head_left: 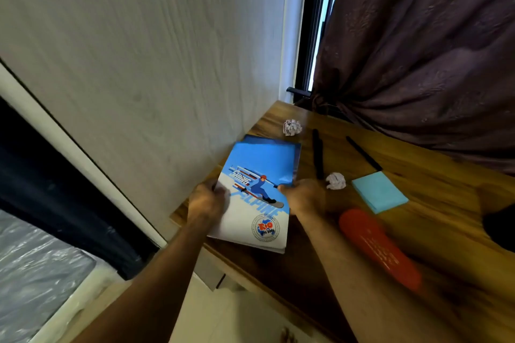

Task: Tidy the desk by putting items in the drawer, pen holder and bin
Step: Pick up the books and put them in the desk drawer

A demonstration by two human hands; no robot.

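A blue and white notebook (pixel 259 164) with a snowboarder on its cover lies at the left end of the wooden desk (pixel 434 175), on top of a second notebook (pixel 297 147) whose edge shows. My left hand (pixel 207 200) grips its left edge and my right hand (pixel 305 196) grips its right edge. Two crumpled paper balls lie on the desk, one far (pixel 292 127) and one (pixel 335 181) beside my right hand. Two black pens (pixel 317 156) (pixel 363 153) lie beyond it. A light blue sticky-note pad (pixel 379 195) and a red case (pixel 379 248) sit to the right.
A pale wall (pixel 139 64) runs along the desk's left side. A dark curtain (pixel 418 50) hangs behind the desk, next to a window frame (pixel 315 22). A dark object (pixel 501 225) shows at the right edge. A grey drawer front (pixel 209 270) sits under the desk's near corner.
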